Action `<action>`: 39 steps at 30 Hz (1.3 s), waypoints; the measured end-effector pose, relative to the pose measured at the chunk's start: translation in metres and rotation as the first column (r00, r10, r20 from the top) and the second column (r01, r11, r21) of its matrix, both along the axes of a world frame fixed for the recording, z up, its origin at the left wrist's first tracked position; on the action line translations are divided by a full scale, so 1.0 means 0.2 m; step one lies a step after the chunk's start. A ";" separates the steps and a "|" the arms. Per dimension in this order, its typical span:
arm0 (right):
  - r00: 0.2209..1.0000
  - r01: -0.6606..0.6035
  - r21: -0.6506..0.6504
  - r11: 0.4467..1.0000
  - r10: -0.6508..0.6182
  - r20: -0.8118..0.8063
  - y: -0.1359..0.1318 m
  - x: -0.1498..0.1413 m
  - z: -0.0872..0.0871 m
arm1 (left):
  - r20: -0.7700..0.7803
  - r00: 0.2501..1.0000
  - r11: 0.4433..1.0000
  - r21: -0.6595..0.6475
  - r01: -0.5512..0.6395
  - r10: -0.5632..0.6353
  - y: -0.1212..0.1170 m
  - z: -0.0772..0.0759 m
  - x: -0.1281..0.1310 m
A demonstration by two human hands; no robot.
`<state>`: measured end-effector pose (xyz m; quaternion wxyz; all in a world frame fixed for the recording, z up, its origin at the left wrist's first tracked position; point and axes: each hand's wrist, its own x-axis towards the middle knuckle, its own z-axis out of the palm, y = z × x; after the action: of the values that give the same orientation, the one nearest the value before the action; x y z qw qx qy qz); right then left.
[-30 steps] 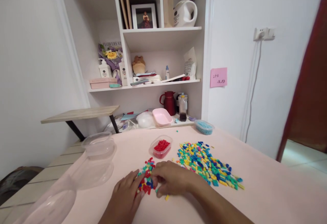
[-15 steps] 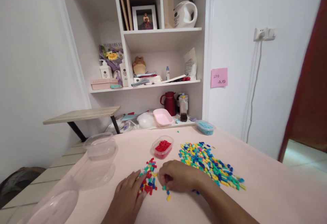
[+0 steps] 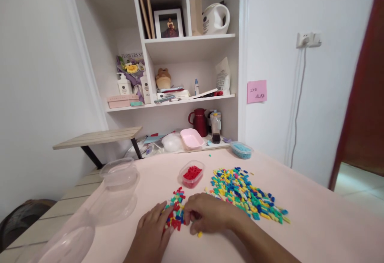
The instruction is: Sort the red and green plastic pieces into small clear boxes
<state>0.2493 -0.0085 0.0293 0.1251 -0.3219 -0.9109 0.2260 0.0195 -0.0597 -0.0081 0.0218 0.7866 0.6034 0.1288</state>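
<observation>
My left hand (image 3: 151, 228) lies open at the left side of a small mixed pile of tiny plastic pieces (image 3: 177, 211), mostly red with some green, blue, yellow and white. Its fingertips touch the pile's edge. Across from it, my right hand (image 3: 207, 215) is curled, thumb and fingers bent down against the pile's right side; whatever lies inside them is hidden. One yellow piece (image 3: 199, 234) rests on the table just below the right thumb. Behind the pile stands a clear tub (image 3: 192, 174) holding red pieces.
A larger spread of mixed pieces (image 3: 243, 193) covers the table right of my right hand. A tub of light blue pieces (image 3: 241, 150) stands at the back right. Clear empty containers (image 3: 118, 173) sit at the left. A pink tray (image 3: 192, 138) is on the shelf behind.
My right hand has shifted left against the small pile. The loose green and blue pieces beside its thumb no longer show. My left hand stays at the pile's left side.
</observation>
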 end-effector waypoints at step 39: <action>0.999 0.008 0.073 0.997 -0.012 0.042 -0.06 -0.02 0.04 | -0.035 0.999 1.000 -0.015 0.010 -0.011 -0.02 0.03 0.00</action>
<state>0.2458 -0.0207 0.0379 0.1187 -0.3263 -0.9193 0.1853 0.0202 -0.0638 -0.0024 0.0179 0.7918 0.6004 0.1103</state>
